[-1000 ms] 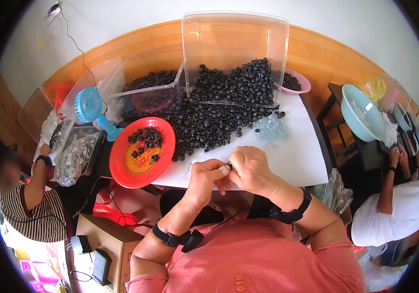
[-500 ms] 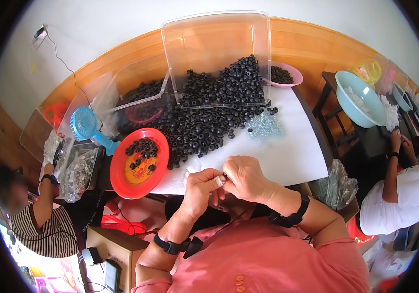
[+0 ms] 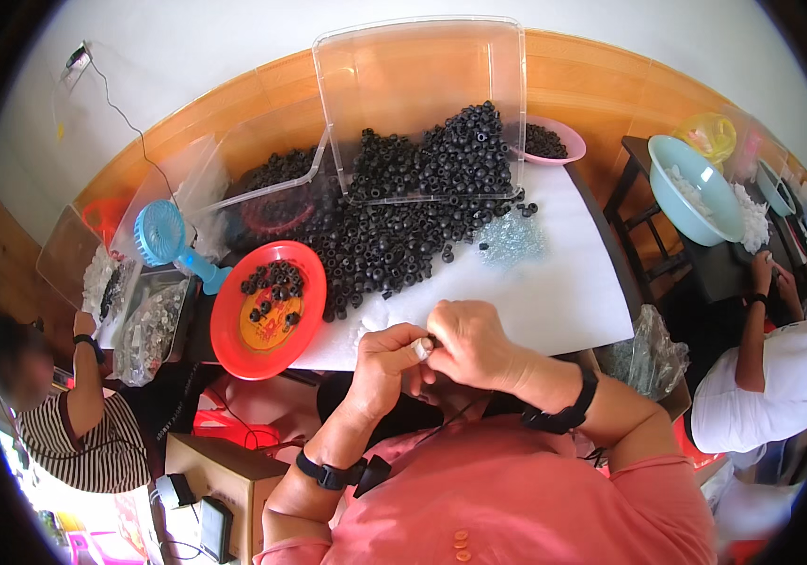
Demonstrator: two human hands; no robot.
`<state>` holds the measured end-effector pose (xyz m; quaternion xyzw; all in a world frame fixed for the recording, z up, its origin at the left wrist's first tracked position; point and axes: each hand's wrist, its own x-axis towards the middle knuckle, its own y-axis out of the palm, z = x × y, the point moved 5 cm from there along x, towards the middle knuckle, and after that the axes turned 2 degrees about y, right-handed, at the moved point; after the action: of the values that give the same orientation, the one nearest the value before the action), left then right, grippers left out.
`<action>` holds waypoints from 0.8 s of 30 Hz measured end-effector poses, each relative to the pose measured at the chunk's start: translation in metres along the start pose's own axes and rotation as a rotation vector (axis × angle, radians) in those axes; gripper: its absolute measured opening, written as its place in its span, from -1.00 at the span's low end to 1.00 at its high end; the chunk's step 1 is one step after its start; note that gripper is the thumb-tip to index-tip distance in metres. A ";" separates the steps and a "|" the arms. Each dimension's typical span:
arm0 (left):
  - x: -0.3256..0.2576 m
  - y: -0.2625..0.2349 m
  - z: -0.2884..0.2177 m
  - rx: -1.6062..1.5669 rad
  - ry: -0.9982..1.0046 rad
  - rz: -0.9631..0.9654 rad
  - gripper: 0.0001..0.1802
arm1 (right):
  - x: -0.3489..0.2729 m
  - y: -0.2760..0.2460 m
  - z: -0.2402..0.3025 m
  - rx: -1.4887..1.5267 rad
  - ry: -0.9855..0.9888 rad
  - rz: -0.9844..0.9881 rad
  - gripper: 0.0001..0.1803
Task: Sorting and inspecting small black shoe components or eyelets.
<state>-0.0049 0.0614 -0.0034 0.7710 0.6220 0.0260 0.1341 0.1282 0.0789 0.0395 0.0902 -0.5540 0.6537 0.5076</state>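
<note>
My left hand (image 3: 383, 369) and my right hand (image 3: 475, 345) meet just in front of the table's near edge, fingertips pinched together. Between them a sliver of a small dark piece shows; the fingers hide most of it. White wrapping covers the tip of my left thumb. Beyond my hands spreads a big heap of small black hollow plastic parts (image 3: 380, 250), spilling from a clear plastic bin (image 3: 413, 80) tipped on its side. To the left, a red plate (image 3: 226, 325) holds several black parts. A scatter of tiny clear bluish pieces (image 3: 512, 237) lies right of the heap.
White sheeting (image 3: 587, 292) covers the tabletop. A blue handheld fan (image 3: 160, 234) stands beside the red plate, and a pink bowl (image 3: 573, 141) sits at the back right. People work at both sides, near a light blue basin (image 3: 690, 202). A cardboard box (image 3: 210, 466) stands lower left.
My hands stay pinched together in nearly the same place, with only a slight shift of the fingers. The table scene sits slightly higher in the view.
</note>
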 end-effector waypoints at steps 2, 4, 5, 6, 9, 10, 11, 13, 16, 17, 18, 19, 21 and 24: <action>0.001 0.002 0.001 -0.003 -0.014 0.009 -0.80 | 0.004 -0.006 -0.004 0.057 -0.011 0.052 -0.71; 0.001 0.005 0.000 -0.035 0.001 0.027 -0.81 | 0.004 -0.006 -0.003 -0.007 -0.033 0.077 -0.71; 0.003 0.002 0.003 -0.016 0.024 0.036 -0.78 | 0.003 -0.006 -0.001 -0.013 -0.046 0.034 -0.72; 0.002 0.002 0.003 -0.019 0.023 0.030 -0.78 | 0.001 -0.005 0.001 -0.009 -0.048 0.039 -0.72; 0.000 0.001 0.005 0.005 0.026 0.027 -0.79 | -0.008 -0.002 0.007 -0.050 -0.021 -0.025 -0.73; -0.001 0.001 0.005 0.001 0.020 0.025 -0.82 | -0.011 -0.001 0.008 -0.033 0.012 -0.053 -0.72; -0.001 0.002 0.005 -0.003 0.015 0.024 -0.85 | -0.014 0.000 0.008 -0.016 0.045 -0.082 -0.71; -0.001 0.000 0.006 0.028 0.019 0.044 -0.84 | -0.020 0.006 0.012 -0.005 0.052 -0.106 -0.70; -0.001 0.002 0.003 0.051 0.027 0.049 -0.81 | -0.020 0.004 0.009 0.025 0.040 -0.136 -0.67; 0.000 0.004 0.001 0.042 0.029 0.037 -0.80 | -0.017 0.001 0.006 0.015 0.010 -0.124 -0.67; -0.001 0.007 -0.003 0.042 0.029 0.036 -0.80 | -0.015 -0.001 0.004 0.005 -0.020 -0.113 -0.67; -0.003 0.010 -0.008 0.012 -0.002 0.025 -0.77 | -0.012 -0.004 0.003 -0.022 -0.029 -0.087 -0.69; -0.004 0.009 -0.007 -0.042 -0.036 0.025 -0.74 | -0.008 -0.012 -0.001 -0.014 -0.016 -0.062 -0.69; 0.000 0.005 -0.008 0.054 0.097 0.005 -0.75 | -0.003 -0.015 -0.004 0.011 0.007 -0.010 -0.70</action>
<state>-0.0022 0.0623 0.0058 0.7737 0.6263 0.0470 0.0830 0.1431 0.0785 0.0451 0.0935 -0.5482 0.6546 0.5121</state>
